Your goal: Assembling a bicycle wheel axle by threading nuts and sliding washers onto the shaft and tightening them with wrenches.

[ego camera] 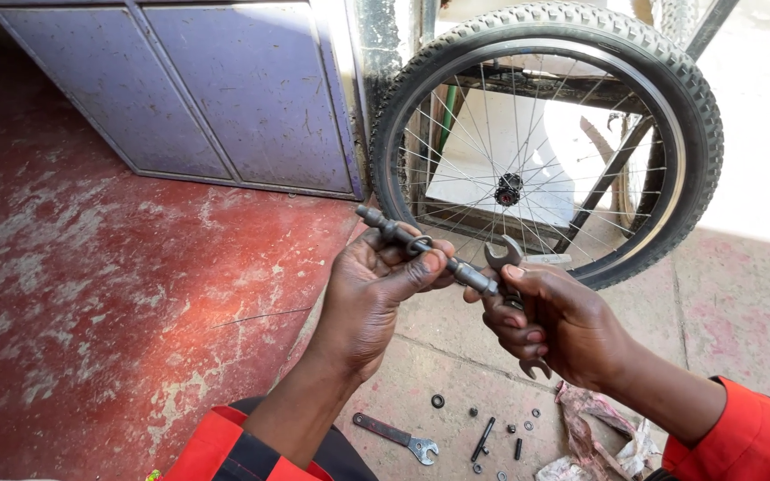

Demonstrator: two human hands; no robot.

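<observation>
Presently: left hand (376, 281) fingers clamped on axle (421, 249), right hand (554, 321) gripping spanner (505, 263); jaws best seated squarely on nut, judged.

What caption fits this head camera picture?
Left hand holds a wheel axle while right hand fits a spanner, bicycle wheel behind.

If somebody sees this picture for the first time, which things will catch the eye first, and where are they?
First, the two hands in the middle: the left hand holds a dark metal axle, and the right hand sets an open-ended wrench on it. Behind them a spoked bicycle wheel with a knobby tyre leans upright. Below, a second wrench and small nuts lie on the floor.
</observation>
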